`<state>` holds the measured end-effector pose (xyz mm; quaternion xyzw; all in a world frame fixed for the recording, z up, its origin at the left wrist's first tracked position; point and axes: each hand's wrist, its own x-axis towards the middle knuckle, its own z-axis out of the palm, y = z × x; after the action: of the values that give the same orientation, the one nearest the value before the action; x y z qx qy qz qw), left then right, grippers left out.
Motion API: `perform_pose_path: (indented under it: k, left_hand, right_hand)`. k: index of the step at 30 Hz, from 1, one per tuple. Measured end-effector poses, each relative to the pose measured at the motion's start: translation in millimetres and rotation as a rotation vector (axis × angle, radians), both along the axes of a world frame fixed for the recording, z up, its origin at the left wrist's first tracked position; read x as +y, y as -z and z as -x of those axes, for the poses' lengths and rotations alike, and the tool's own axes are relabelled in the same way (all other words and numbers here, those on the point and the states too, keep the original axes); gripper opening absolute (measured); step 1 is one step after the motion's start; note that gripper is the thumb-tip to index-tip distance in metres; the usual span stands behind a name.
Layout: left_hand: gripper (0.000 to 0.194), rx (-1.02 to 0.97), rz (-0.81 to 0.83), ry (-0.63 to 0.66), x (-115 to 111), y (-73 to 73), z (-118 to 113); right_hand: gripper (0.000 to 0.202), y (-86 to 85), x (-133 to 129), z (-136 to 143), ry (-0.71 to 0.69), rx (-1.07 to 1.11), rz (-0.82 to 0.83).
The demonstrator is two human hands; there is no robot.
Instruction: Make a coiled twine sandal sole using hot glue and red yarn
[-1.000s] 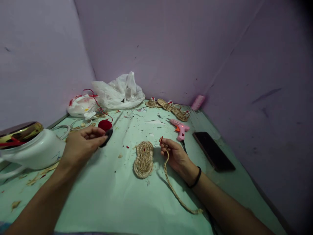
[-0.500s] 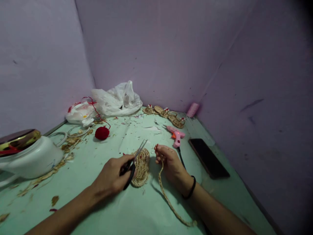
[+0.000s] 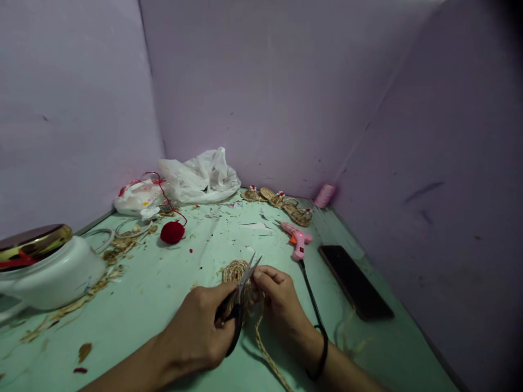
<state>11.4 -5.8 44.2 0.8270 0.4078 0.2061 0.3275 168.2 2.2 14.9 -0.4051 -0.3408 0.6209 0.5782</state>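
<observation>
My left hand is closed round the black handles of a pair of scissors, whose blades stand a little apart and point up and away. Right beside the blade tips, my right hand pinches the end of a braided straw cord. That cord hangs below the fingers and runs toward the near edge of the view; its pinched end is mostly hidden. Under the scissors lies a coiled, oval braided sole with a small red spot, partly covered by the left hand and blades.
A pink glue gun with a lit light and a phone lie at right. Behind are small woven sandals, a pink roll and a white plastic bag. Red yarn and a white pot stand left among straw scraps.
My left hand has brought the scissors right and nearer to my right hand, their blades now opened wider. The whole scene sits slightly lower in view.
</observation>
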Motion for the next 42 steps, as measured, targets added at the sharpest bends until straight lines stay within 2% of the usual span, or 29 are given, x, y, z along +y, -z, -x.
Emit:
perform_pose_path:
  k: [6,12,17,22,30,39,42]
  left_hand:
    - [0.017,-0.001,-0.026,0.017,-2,4.5,1]
    - [0.016,-0.023,-0.032,0.020,-1,10.0,0]
    - [0.010,-0.034,0.032,0.016,-1,3.3,0]
    - [0.008,-0.031,0.094,0.035,-2,-2.8,1]
    - [0.005,-0.065,0.083,0.012,-4,7.1,-1]
    - [0.009,-0.163,0.212,0.054,-4,3.7,-1]
    - [0.007,-0.201,0.293,0.052,-1,-1.7,1]
  right_hand:
    - [0.022,-0.2,1,2,0.053,0.084,0.009]
    - [0.019,3.5,-2,2,0.051,0.003,-0.011]
    - [0.017,-0.2,-5,3,0.108,-0.179,0.036]
    - [0.019,-4.9,-4,4,0.137,-0.133,-0.013]
    - [0.019,-2.5,-7,6,0.139,-0.182,-0.009]
    - [0.015,-7.1,-8,6,0.139,-0.277,-0.043]
    - [0.015,-5.9,-7,5,0.141,-0.292,-0.046]
